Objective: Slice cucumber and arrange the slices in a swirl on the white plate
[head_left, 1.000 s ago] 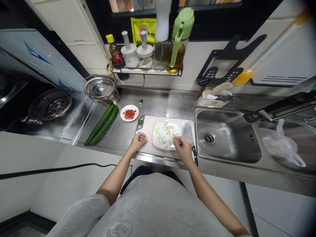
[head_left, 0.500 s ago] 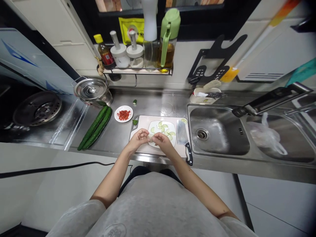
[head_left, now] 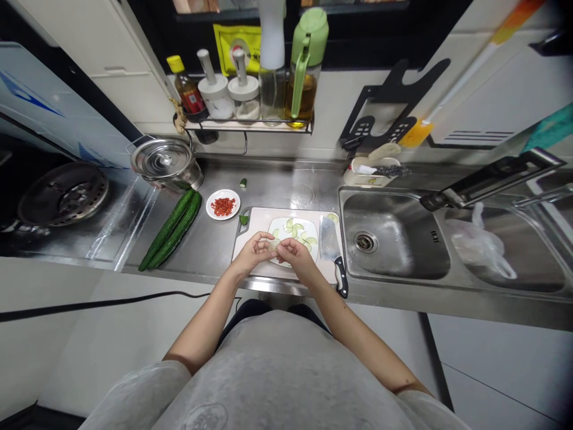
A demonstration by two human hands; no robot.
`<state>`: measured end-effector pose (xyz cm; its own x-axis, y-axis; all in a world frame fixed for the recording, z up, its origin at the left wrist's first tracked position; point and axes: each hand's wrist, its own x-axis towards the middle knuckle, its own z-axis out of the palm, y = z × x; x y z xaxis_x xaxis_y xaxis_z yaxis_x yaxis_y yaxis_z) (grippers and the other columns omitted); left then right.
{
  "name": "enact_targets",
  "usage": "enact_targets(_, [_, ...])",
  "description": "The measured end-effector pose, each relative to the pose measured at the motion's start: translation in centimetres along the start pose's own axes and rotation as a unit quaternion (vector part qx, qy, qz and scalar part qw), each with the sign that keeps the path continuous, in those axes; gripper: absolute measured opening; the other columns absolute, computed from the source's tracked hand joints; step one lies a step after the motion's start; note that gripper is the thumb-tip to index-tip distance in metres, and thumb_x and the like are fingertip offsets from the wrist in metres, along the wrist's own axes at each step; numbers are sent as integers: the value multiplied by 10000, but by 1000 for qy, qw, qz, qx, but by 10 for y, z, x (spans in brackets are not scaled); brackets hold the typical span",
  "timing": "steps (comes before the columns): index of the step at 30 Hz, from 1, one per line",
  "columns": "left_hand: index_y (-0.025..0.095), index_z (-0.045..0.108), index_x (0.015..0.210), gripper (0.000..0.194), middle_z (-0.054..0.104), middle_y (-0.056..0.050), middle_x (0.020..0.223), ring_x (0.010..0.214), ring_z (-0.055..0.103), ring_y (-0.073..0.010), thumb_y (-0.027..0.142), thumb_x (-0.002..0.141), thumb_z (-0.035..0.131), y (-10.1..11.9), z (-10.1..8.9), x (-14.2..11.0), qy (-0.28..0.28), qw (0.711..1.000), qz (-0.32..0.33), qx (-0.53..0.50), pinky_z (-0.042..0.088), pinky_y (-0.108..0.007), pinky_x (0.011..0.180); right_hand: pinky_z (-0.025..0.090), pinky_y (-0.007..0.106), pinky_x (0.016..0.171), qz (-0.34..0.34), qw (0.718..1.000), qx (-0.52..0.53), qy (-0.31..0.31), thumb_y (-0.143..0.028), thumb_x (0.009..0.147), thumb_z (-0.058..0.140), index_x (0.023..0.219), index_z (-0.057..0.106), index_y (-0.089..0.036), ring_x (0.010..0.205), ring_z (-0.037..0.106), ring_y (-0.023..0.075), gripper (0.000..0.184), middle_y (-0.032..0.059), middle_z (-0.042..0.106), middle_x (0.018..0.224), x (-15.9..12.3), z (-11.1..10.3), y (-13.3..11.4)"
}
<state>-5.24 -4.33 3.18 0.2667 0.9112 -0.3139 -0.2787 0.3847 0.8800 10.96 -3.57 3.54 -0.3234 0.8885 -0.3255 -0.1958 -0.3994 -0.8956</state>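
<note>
My left hand (head_left: 254, 253) and my right hand (head_left: 293, 255) meet over the near left part of a white plate (head_left: 302, 261). Between their pinched fingertips is a thin, pale cucumber slice (head_left: 273, 245), partly covered by the fingers. Several pale green cucumber slices (head_left: 294, 227) lie in curved groups on the plate. Under the plate is a pale pink cutting board (head_left: 256, 222). A cleaver (head_left: 329, 237) with a black handle rests on the board's right side, beside one more slice (head_left: 333, 218).
Two whole cucumbers (head_left: 172, 231) and a small plate of chopped red pepper (head_left: 222, 206) lie to the left. Cucumber ends (head_left: 243, 183) sit nearby. A lidded steel pot (head_left: 166, 162) stands behind. The sink (head_left: 396, 236) is at right; a bottle rack (head_left: 250, 125) hangs above.
My two hands have come slightly closer together, with the fingertips still on the slice. The whole view has shifted a little; the things on the counter lie as before.
</note>
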Motion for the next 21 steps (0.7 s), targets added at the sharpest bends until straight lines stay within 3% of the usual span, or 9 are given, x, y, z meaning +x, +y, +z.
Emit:
enact_targets(10, [201,487,1082,524,635,27,744,697,611,-103,249,659,792,4,-1,2,-67,997,-20,-39,428,-246,742,393,265,592,46,996,56,-55,-443,665,754,755,561,-190,564,483,94,330,-33,562,619,2,-7,-6])
enact_targets(14, [197,491,1060,514,633,26,761,693,599,-94,246,649,795,7,1,2,-61,998,-3,-13,421,-229,716,397,264,598,59,996,40,-55,-449,671,739,740,576,-183,586,498,100,320,-20,574,639,3,-9,-9])
enact_targets(18, [193,501,1037,507,583,49,695,645,564,-80,253,633,800,12,4,-1,-64,997,1,30,396,-212,667,376,253,561,28,999,-17,-36,-460,684,720,750,577,-187,541,469,93,315,-37,549,585,6,-9,-8])
enact_targets(21, [189,522,1006,507,562,53,680,629,539,-70,268,604,820,12,5,-1,-35,998,2,58,389,-204,652,358,245,532,10,999,-42,-27,-444,687,714,753,578,-190,513,444,90,295,-51,519,541,6,-9,-8])
